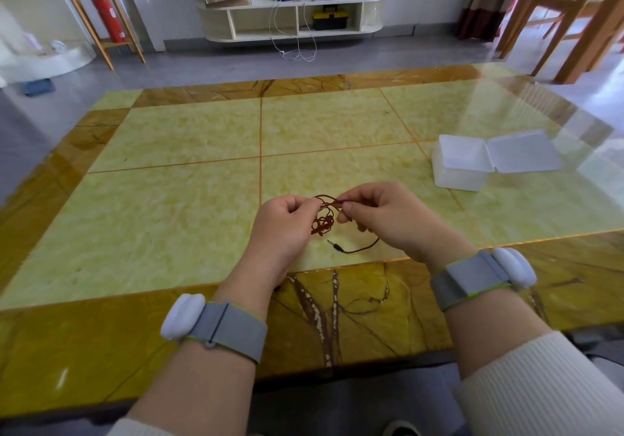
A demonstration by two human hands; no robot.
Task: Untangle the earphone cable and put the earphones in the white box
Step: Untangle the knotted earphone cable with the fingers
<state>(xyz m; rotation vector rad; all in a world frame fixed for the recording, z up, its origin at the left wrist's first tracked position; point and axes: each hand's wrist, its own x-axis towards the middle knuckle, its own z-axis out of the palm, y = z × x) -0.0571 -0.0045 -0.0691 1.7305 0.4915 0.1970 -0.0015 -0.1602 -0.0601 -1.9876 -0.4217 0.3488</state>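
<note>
Both hands pinch tangled earphone cable (323, 221); white box (461, 165) open.

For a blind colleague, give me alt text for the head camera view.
Both hands, left hand and right hand, pinch a tangled red earphone cable above a yellow marble table. An open white box sits to the right.

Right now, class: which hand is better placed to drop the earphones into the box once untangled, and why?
The right hand, probably. Both hands pinch the cable, but the open box sits on the right, nearer that hand; the left hand would cross over.
</note>
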